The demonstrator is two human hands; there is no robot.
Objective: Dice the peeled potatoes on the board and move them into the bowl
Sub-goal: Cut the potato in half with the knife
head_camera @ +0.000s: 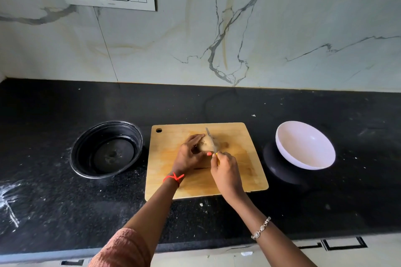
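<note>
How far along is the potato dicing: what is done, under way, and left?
Done: a potato lies on the board. In hand: the left hand steadies it while the right hand holds the knife across it. Left: no dice show yet, and the white bowl is empty.

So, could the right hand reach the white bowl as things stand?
Probably yes: the white bowl sits right of the board with nothing between, though the right hand grips a knife.
</note>
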